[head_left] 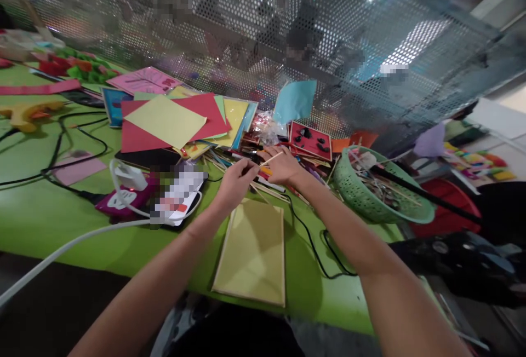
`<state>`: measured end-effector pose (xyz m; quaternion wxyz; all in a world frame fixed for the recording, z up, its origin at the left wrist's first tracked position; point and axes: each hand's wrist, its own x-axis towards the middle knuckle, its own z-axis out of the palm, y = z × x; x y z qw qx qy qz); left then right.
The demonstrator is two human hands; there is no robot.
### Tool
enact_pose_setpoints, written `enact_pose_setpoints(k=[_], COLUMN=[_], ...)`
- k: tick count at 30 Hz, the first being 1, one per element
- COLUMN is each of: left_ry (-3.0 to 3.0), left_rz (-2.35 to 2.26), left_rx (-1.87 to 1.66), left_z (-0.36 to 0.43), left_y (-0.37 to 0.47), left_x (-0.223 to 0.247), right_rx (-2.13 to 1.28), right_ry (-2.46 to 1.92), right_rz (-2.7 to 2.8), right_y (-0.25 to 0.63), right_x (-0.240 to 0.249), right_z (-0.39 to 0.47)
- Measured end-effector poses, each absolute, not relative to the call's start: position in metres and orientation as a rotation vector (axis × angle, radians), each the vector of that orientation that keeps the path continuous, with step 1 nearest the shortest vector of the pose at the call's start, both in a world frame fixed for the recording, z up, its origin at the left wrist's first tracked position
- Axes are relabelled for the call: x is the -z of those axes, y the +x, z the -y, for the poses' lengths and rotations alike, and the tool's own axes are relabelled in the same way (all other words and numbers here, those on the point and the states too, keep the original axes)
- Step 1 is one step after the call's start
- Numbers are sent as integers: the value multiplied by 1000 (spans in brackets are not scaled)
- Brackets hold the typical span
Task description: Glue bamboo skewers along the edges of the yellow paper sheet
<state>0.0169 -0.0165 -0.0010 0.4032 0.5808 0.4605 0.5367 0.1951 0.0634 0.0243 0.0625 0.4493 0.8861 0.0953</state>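
My left hand [236, 183] is closed, with finger and thumb pinching a thin wooden stick [272, 159] that points up to the right. Just right of it, my right hand [283, 166] reaches over a heap of sticks and pens [267, 188], its fingers stretched out; the fingertips are partly lost among the clutter. The stick passes in front of the right hand, and whether they touch I cannot tell. Nearer to me lies a yellow rectangular board [255, 253] with thin strips along its edges, flat on the green table [189, 253].
A green perforated basket [357, 195] with sticks stands at right. Coloured paper sheets [172, 119] and a red panel with black pieces [310, 140] lie behind. Left are a purple power strip [127, 195], cables and a yellow glue gun [30, 115]. A perforated metal screen [246, 34] rises behind.
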Motion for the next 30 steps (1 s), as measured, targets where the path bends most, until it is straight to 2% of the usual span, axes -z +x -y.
enact_pose_setpoints(k=[9,15,18,23,26,30], left_ry=[1274,1206,1180,1141,1131,1145], left_rz=[-1044,-1002,-991,-993,-995,-993], left_rx=[-1390,-1425,-1438,-1447,-1440,-1428], left_z=[16,16,17,18,17,16], left_y=[18,16,15,15,17,18], left_x=[2,0,-2,-2,0,1], right_rx=[-563,-477,-79,1251,1443,1291], right_ry=[1305,1728,2033,2116,2033,2012], right_rz=[-2760,-2847,-2969,-2858,-2766,-2818], right_y=[190,203,219,236,233,225], right_x=[-16,-22,-27,-24,-20,-17], right_z=[-65,-58,-46,-9,14,25])
